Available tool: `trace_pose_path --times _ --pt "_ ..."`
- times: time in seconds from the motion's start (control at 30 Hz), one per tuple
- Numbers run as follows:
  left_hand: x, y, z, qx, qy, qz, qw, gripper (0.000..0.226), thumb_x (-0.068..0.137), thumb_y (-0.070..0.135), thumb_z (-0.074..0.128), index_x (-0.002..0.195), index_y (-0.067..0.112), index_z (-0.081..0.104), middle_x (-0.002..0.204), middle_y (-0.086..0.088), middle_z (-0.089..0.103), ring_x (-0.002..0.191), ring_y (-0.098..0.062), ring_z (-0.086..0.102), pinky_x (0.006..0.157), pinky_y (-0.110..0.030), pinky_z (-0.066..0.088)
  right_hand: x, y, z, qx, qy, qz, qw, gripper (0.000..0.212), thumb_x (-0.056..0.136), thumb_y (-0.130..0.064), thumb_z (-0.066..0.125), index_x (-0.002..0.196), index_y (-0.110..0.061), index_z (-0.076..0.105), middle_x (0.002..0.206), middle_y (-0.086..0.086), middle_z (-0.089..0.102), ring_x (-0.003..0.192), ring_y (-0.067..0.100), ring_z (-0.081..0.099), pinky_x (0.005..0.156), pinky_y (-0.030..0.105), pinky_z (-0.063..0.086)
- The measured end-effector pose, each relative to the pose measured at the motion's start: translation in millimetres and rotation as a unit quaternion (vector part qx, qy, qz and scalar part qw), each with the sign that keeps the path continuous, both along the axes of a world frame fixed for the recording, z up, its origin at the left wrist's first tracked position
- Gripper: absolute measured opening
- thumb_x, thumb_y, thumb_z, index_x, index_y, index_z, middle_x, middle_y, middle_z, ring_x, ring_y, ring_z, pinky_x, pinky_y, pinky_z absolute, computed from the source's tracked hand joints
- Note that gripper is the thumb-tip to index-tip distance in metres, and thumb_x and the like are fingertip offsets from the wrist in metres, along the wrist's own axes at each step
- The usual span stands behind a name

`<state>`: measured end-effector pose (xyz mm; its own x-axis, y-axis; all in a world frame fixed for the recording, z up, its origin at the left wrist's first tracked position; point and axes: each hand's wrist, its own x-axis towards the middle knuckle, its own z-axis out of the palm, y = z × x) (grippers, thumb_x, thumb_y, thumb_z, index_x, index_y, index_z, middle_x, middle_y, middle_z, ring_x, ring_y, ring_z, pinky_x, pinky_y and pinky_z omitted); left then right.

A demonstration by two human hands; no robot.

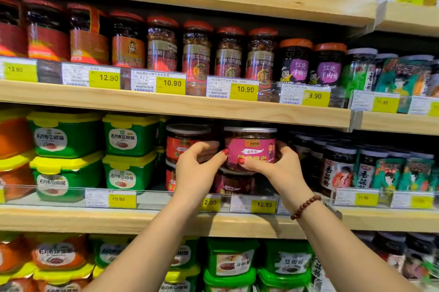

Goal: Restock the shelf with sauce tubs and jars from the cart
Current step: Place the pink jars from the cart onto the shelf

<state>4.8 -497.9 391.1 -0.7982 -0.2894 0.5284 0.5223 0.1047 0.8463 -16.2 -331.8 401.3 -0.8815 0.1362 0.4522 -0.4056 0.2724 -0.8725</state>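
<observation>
A short clear sauce tub with a pink label sits on top of another pink-labelled tub on the third shelf. My right hand grips the top tub, thumb across its lower front and fingers curled round its right side. My left hand reaches to its left edge, the thumb tip touching the label, the fingers curled in front of the red-labelled tubs. The cart is out of view.
Green tubs with yellow lids are stacked in twos to the left. Dark jars with white lids stand to the right. Red-lidded jars fill the shelf above, close over the tub's lid. Yellow price tags line a clear rail.
</observation>
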Motion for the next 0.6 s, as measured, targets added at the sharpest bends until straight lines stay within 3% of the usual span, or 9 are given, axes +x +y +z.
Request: trace_pose_path --times 0.1,0.23,0.37,0.5,0.6 --pt "-3 -3 -7 -0.041 -0.011 -0.004 0.999 0.022 0.083 0.008 0.066 0.104 0.015 0.068 0.096 0.007 0.069 0.09 0.002 0.062 0.076 -0.008 0.049 -16 -7 -1 -0.006 0.005 -0.027 1.0 0.089 0.025 -0.06 0.089 0.103 -0.027 0.061 0.097 -0.006 0.072 0.091 0.014 0.069 0.086 0.042 0.056" --pt "-10 0 -19 -0.069 -0.036 0.025 0.997 0.028 0.086 0.013 0.064 0.114 0.015 0.067 0.106 0.005 0.069 0.097 -0.004 0.062 0.084 -0.014 0.047 -37 -16 -6 -0.014 0.009 -0.026 1.0 0.1 0.019 -0.068 0.087 0.11 -0.033 0.061 0.1 -0.011 0.072 0.095 0.012 0.068 0.088 0.04 0.056" --pt "-15 2 -19 -0.11 -0.052 0.063 0.991 0.033 0.089 0.019 0.061 0.121 0.014 0.064 0.116 0.004 0.066 0.108 -0.008 0.059 0.095 -0.022 0.045 -45 -20 -16 -0.047 -0.008 -0.011 0.999 0.102 0.025 -0.052 0.09 0.119 -0.03 0.056 0.11 -0.006 0.069 0.102 0.016 0.066 0.09 0.043 0.055" --pt "-22 4 -17 -0.118 -0.083 0.056 0.988 0.037 0.087 0.018 0.062 0.124 0.011 0.061 0.123 -0.001 0.064 0.114 -0.012 0.057 0.103 -0.032 0.044 -46 -18 -18 -0.039 -0.01 0.015 0.999 0.089 0.049 -0.025 0.094 0.124 -0.023 0.046 0.114 -0.003 0.062 0.106 0.016 0.061 0.093 0.038 0.052" --pt "-24 6 -18 -0.128 -0.087 0.07 0.986 0.037 0.086 0.016 0.064 0.122 0.01 0.062 0.122 -0.002 0.065 0.115 -0.013 0.057 0.103 -0.031 0.043 -44 -13 -16 0.011 -0.019 0.025 0.999 0.084 0.055 -0.026 0.093 0.122 -0.022 0.041 0.103 -0.009 0.058 0.101 0.012 0.059 0.084 0.028 0.05"
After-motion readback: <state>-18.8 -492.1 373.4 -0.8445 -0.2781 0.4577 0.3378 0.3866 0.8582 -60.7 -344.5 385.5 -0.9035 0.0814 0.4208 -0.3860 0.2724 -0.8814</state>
